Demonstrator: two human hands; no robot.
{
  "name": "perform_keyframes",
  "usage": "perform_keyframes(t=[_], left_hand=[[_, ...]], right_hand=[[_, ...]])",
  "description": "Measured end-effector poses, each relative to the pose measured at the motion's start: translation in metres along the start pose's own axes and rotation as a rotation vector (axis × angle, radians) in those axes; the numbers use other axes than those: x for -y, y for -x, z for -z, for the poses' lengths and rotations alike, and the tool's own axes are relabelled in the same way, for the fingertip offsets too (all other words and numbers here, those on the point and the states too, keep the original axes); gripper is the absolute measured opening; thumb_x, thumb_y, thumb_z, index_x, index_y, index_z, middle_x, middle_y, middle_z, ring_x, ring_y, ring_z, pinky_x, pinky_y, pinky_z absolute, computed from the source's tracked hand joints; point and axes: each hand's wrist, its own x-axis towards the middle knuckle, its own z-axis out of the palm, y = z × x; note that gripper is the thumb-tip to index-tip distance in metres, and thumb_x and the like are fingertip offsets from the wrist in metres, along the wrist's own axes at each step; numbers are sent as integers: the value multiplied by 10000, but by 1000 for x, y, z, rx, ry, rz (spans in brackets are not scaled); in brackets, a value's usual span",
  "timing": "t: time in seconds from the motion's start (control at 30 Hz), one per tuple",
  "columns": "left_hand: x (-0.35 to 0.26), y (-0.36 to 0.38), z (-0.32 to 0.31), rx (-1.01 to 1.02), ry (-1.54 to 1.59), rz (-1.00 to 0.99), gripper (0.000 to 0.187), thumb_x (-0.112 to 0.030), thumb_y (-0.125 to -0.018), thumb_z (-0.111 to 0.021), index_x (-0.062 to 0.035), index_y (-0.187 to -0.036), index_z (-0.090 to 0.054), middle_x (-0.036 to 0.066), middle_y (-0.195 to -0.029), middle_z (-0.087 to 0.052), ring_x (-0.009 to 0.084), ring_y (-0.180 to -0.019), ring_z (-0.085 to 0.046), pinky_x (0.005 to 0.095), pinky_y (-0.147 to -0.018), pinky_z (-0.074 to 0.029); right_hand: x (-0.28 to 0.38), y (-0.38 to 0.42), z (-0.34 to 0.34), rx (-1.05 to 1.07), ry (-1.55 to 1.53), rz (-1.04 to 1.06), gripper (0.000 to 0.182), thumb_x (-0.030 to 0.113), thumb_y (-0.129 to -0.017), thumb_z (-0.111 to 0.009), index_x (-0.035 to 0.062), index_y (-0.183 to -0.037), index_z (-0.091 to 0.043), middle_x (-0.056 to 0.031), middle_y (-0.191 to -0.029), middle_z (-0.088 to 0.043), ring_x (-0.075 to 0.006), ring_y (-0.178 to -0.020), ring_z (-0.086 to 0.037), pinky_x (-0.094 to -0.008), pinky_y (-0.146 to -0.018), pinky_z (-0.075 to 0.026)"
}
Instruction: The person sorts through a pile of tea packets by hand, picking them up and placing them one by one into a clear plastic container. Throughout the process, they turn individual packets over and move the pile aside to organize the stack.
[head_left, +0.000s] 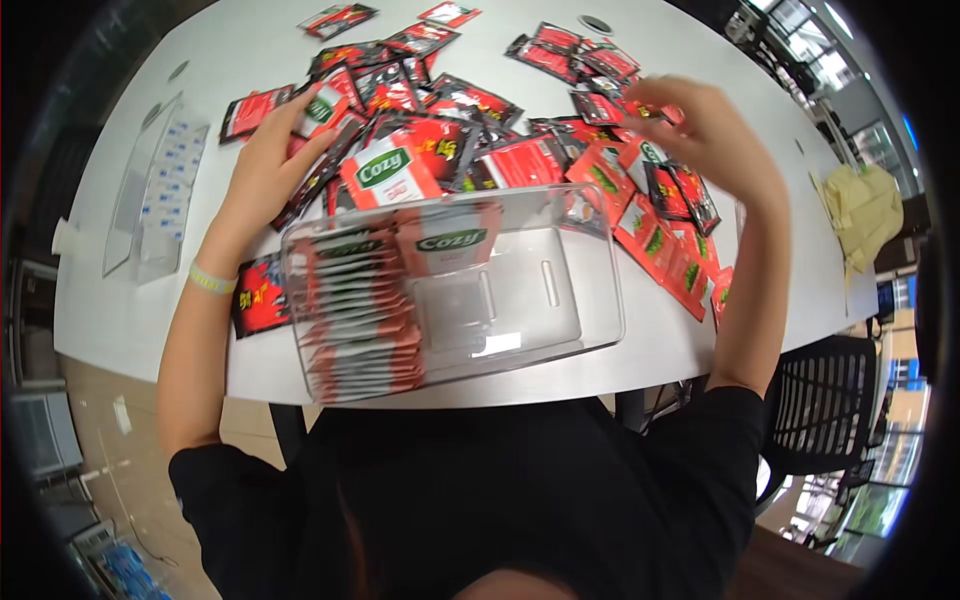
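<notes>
My left hand (275, 165) reaches over the left part of a pile of sachets, thumb and fingers apart around a red-and-white Cozy sachet (322, 108); no firm grip on it shows. My right hand (695, 130), slightly blurred, hovers at the pile's right side with fingers curved and spread above black-and-red sachets (600, 108). Between my arms a clear plastic bin (540, 330) stands at the table's near edge. A row of Cozy sachets (360, 330) stands along its left side, and one more Cozy sachet (445, 238) leans at its back wall.
Another Cozy sachet (385, 170) lies face up behind the bin. A strip of orange-red sachets (660, 255) spreads to its right. On the left of the white table (240, 50) stands a second clear container (160, 210) with blue-and-white items. A yellow bag (865, 215) and a black chair (820, 405) are at right.
</notes>
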Motion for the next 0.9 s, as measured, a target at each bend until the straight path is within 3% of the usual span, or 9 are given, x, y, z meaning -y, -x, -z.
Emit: perform_keyframes(t=[0.03, 0.13, 0.23, 0.33, 0.47, 0.63, 0.73, 0.8, 0.9], left_hand=[[8, -1, -2, 30, 38, 7, 541, -402, -938, -582, -149, -1409, -498, 201, -1398, -500, 274, -1195, -563, 387, -1039, -387], [15, -2, -7, 69, -232, 41, 497, -413, -973, -504, -215, -1428, -489, 221, -1485, -401, 318, -1374, -405, 574, -1147, -154], [11, -1, -3, 104, -423, 55, 553, -442, -990, -441, -129, -1446, -456, 217, -1486, -401, 334, -1408, -346, 573, -1150, -136], [25, 1, -2, 169, -491, 103, 618, -446, -985, -450, -48, -1457, -409, 214, -1486, -402, 340, -1405, -348, 572, -1148, -145], [33, 1, 2, 169, -321, 115, 650, -422, -980, -468, -9, -1471, -359, 229, -1487, -395, 349, -1411, -340, 565, -1137, -196], [12, 0, 1, 173, -217, -14, 558, -389, -974, -504, -257, -1499, -369, 264, -1545, -262, 418, -1409, -314, 574, -1136, -193], [11, 1, -3, 203, -282, -99, 553, -386, -969, -518, -236, -1487, -396, 266, -1541, -268, 426, -1403, -318, 583, -1134, -187], [6, 1, -1, 189, -234, -134, 549, -377, -959, -539, -213, -1470, -425, 271, -1533, -282, 430, -1394, -329, 544, -1135, -222], [3, 1, -1, 212, -158, -121, 563, -364, -946, -561, -192, -1466, -431, 265, -1524, -308, 434, -1387, -338, 484, -1130, -268]], right_hand=[[-4, 9, -12, 58, 41, -31, 354, 276, -901, -662, 31, -1157, -665, -183, -1110, -675, -344, -1005, -631, -417, -858, -495], [-27, 39, -48, 302, 74, -171, 452, 336, -942, -613, 53, -1294, -592, -166, -1447, -471, -332, -1183, -568, -374, -946, -475], [-46, 55, -60, 140, 111, -104, 476, 336, -943, -615, 39, -1313, -571, -169, -1424, -495, -324, -1179, -568, -360, -954, -469], [-35, 46, -33, 354, -101, -562, 489, 306, -936, -636, 26, -1328, -551, -174, -1344, -565, -311, -1076, -627, -374, -891, -490], [-69, 57, -42, 256, 106, -459, 451, 260, -915, -656, 0, -1274, -577, -199, -1088, -665, -317, -904, -650, -368, -814, -502], [-84, 56, -48, 236, 312, -577, 344, 262, -943, -602, 38, -1204, -620, -211, -1120, -657, -357, -873, -639, -375, -821, -501], [-93, 60, -59, 23, 375, -400, 352, 278, -959, -576, 98, -1259, -616, -205, -1224, -626, -349, -944, -639, -378, -866, -493], [-84, 57, -64, -148, 86, -207, 404, 319, -970, -560, 126, -1324, -583, -195, -1317, -580, -339, -1042, -624, -382, -913, -479], [-73, 53, -71, 75, 266, -258, 490, 409, -958, -568, 118, -1351, -567, -198, -1290, -595, -327, -1024, -616, -389, -912, -469]])
